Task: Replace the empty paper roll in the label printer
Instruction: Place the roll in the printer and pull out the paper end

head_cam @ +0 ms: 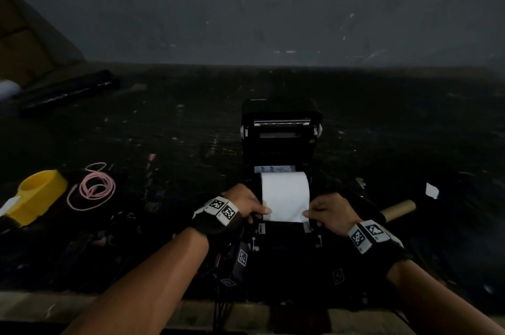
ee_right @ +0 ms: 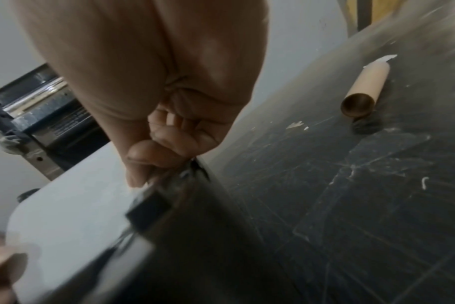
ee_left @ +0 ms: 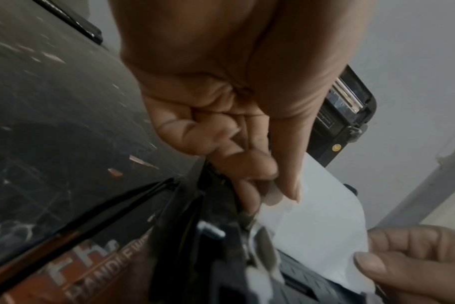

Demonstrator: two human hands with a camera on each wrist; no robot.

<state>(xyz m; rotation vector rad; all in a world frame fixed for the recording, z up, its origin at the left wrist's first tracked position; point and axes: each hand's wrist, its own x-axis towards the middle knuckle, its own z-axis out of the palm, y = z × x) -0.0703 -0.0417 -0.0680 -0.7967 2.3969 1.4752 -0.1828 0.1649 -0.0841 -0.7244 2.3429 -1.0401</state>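
Both hands pinch the paper's leading edge (head_cam: 285, 214), left hand (head_cam: 243, 204) and right hand (head_cam: 328, 211) at opposite corners, keeping it square over the label printer (head_cam: 281, 148) feed.

One black label printer (head_cam: 281, 127), one white paper roll (head_cam: 285, 192), one brown cardboard tube (head_cam: 399, 210), one yellow plastic tape dispenser (head_cam: 35, 195), one pink cord coil (head_cam: 94, 187), two bare hands: left hand (head_cam: 243, 204), right hand (head_cam: 329, 213).

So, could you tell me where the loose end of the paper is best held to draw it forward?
At its two front corners, one from each side, as the left hand and right hand pinch it now. The paper is a wide, thin sheet off the roll in the open printer, so even corner grips should keep it straight.
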